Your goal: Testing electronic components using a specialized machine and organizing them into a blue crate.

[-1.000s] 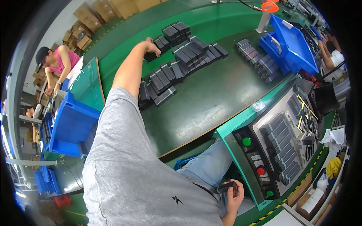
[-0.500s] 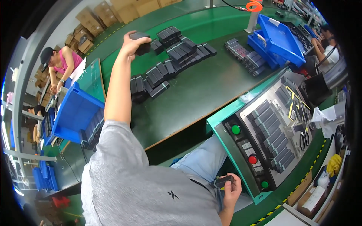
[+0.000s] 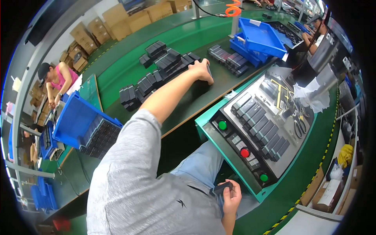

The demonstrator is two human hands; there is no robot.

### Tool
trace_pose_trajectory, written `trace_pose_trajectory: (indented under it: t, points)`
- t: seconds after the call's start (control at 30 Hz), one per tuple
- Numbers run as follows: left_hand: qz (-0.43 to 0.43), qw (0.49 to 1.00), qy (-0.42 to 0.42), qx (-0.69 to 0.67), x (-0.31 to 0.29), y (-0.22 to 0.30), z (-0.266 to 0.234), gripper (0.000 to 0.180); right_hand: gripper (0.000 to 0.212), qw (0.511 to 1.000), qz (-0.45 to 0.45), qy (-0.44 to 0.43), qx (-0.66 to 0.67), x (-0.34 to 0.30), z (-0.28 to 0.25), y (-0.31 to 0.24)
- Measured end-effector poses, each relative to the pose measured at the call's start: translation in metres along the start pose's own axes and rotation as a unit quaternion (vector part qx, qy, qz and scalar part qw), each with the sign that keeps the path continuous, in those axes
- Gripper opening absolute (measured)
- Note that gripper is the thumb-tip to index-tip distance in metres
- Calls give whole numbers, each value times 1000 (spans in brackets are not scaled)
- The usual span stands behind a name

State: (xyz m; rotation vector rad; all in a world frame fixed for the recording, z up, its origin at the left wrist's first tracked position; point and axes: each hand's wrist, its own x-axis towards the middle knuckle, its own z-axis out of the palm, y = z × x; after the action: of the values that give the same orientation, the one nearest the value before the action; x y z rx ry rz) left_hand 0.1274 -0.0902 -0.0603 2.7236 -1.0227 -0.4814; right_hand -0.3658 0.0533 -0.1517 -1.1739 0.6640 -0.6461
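My left hand (image 3: 201, 71) is stretched out over the green table, its fingers wrapped round a black rectangular block (image 3: 209, 71) that is mostly hidden by the hand. Just left of it lie stacks of similar black blocks (image 3: 167, 60) with grey bands. Close to my lap, my right hand (image 3: 231, 196) grips another black block (image 3: 221, 188), thumb laid along it. To the right, a row of black blocks (image 3: 261, 127) rests on the metal top of a machine (image 3: 242, 172) with green and red buttons.
Blue crates (image 3: 263, 37) stand at the back right beside more stacked blocks (image 3: 229, 60). A tilted blue crate (image 3: 74, 121) full of blocks is at left, near a person in pink (image 3: 64, 78). Scissors (image 3: 299, 126) lie on the machine. An orange coiled hose (image 3: 233, 8) hangs at the back.
My left hand, with its black block, has swung right and nearer, from above the far left stacks to the table past their right end. My right hand keeps its block; the whole view has shifted.
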Motion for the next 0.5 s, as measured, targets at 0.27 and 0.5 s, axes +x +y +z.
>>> trace_pose_trajectory:
  t: [0.27,0.5]
  points:
    - [-23,989,-108,94,-3,38,-29,140,31,999,20,7,-28,-1,10,6]
    - [91,983,97,-130,0,-66,-129,90,34,997,35,-26,-60,24,30,-5]
